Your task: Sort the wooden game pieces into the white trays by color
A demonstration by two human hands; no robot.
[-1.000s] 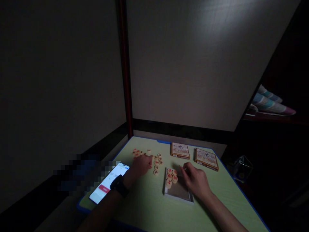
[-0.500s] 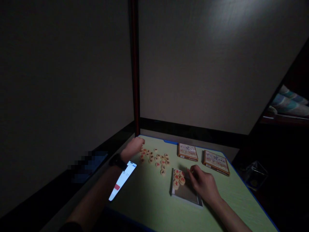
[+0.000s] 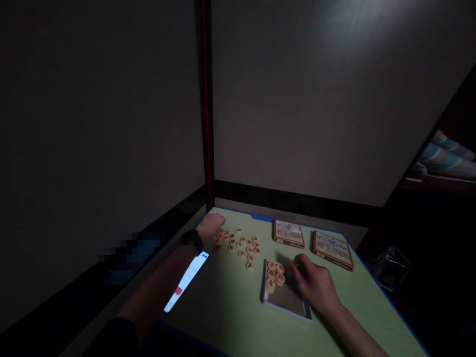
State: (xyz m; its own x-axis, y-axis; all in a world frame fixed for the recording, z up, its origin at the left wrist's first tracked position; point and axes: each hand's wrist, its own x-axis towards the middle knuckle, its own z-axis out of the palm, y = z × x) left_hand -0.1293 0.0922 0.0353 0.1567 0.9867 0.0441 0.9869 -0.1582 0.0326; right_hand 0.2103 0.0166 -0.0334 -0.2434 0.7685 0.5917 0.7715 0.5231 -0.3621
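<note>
My left hand [image 3: 211,226], with a dark watch [image 3: 192,240] on its wrist, reaches to the far left of the table. Its fingers are curled in beside scattered round xiangqi pieces [image 3: 241,242] marked in red and dark characters; whatever they may hold is hidden. Over the right side of a shallow open box [image 3: 286,297] is my right hand [image 3: 316,282], thumb and fingers drawn together. I cannot make out anything between them. Several red-marked xiangqi pieces [image 3: 275,274] lie face up in the left part of that box.
Two flat printed boxes [image 3: 289,232] lie toward the back of the green table [image 3: 223,307]. A lit phone [image 3: 186,282] rests under my left forearm. Walls [image 3: 290,99] rise behind and to the left. Beyond the right edge stands a clear-sided bin [image 3: 394,265].
My left hand has shifted slightly to the right, and its forearm has moved up off part of the phone. My right hand stays in nearly the same place over the box.
</note>
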